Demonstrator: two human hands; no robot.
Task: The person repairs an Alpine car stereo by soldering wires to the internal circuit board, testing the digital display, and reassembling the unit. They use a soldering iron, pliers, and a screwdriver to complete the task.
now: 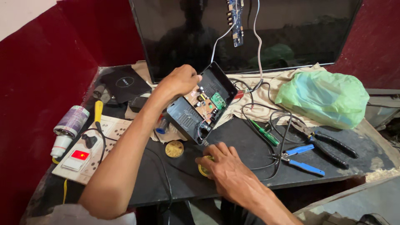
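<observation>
A: Centre of frame: the left hand (178,81) is clamped on the upper edge of the open black box (204,102), tilting it so the board (207,104) faces up.

B: And the right hand (227,166)?

A: Lower centre, fingers pressed together over a yellow tin (204,168) on the table (250,150). Judged best practice: keep the box braced firmly and the wires (266,112) slack.

B: What is unclear?

A: The tin is mostly covered; whether the fingers hold a tool cannot be told. Board parts are too small to identify, and the screen (291,33) at top is cut off.
</observation>
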